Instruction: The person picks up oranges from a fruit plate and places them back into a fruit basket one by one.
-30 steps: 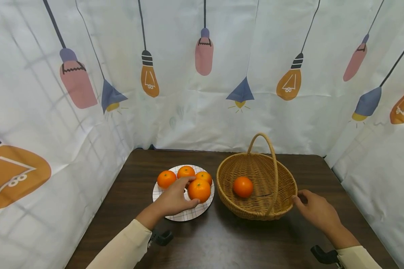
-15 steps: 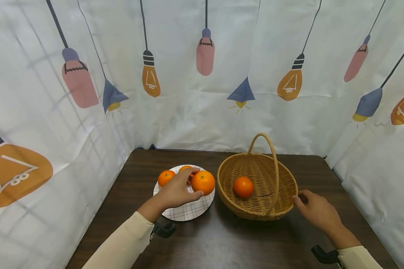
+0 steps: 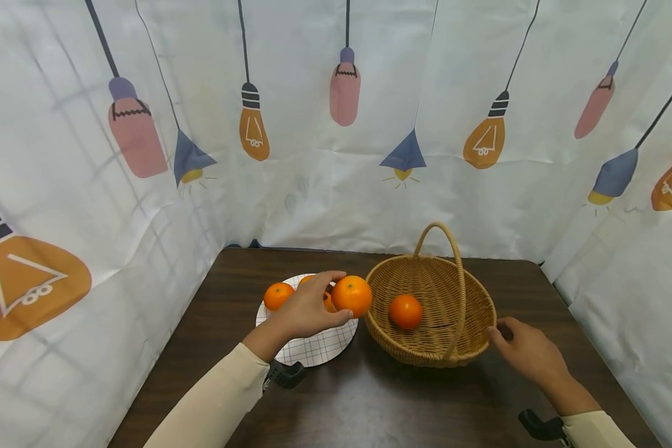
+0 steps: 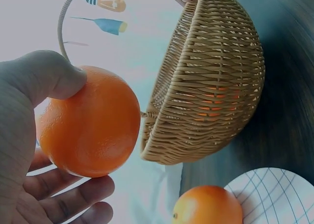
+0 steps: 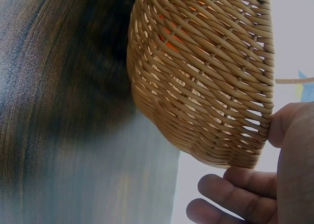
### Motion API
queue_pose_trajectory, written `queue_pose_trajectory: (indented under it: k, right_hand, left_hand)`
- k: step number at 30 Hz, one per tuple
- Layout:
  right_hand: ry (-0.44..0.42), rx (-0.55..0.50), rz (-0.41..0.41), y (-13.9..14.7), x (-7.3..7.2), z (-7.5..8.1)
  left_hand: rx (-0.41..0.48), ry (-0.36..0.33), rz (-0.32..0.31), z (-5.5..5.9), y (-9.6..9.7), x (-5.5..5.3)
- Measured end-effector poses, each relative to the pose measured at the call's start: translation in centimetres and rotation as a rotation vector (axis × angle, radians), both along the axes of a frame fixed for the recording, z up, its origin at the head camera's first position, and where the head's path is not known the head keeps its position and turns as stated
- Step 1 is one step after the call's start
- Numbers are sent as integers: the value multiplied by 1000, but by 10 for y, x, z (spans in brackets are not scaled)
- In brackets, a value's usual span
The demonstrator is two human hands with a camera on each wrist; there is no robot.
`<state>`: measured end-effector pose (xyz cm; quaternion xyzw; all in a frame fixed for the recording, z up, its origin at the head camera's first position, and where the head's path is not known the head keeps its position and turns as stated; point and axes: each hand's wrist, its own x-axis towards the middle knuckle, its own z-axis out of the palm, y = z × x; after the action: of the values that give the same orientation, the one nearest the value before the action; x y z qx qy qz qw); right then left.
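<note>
My left hand [image 3: 308, 308] grips an orange [image 3: 352, 296] between thumb and fingers, raised above the plate's right side and overlapping the basket's left rim in the head view. In the left wrist view the thumb presses on top of this orange [image 4: 93, 123] and the fingers curl below it. A wicker basket [image 3: 392, 348] with an arched handle stands to the right, one orange [image 3: 406, 312] inside it. At the basket's right rim, my right hand [image 3: 529, 348] pinches the edge with thumb and index finger; its other fingers [image 5: 230, 194] extend past the wicker.
Several oranges lie on a white checked plate [image 3: 313, 351] left of the basket, one orange [image 3: 278, 296] at its left edge, others partly behind the left hand. The dark wooden table [image 3: 381, 404] meets a white patterned curtain [image 3: 313, 205] at the back and sides.
My left hand has lifted the orange off the plate and carried it up and right to the basket's left rim. The right hand and basket stay in place.
</note>
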<state>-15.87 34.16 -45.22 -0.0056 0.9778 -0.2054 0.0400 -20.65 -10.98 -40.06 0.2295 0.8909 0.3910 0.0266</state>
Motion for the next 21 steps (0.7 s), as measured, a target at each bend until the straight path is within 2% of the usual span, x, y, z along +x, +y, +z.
queue_pose_trajectory:
  k: [6, 12, 21]
  right_hand:
    - [-3, -6, 0, -1, 0, 0]
    - [-6, -9, -2, -1, 0, 1]
    - [-13, -8, 1, -1, 0, 0]
  left_hand:
    - [-20, 29, -1, 5, 8, -1]
    - [-15, 24, -20, 8, 19, -3]
    - [-14, 27, -61, 7, 35, -7]
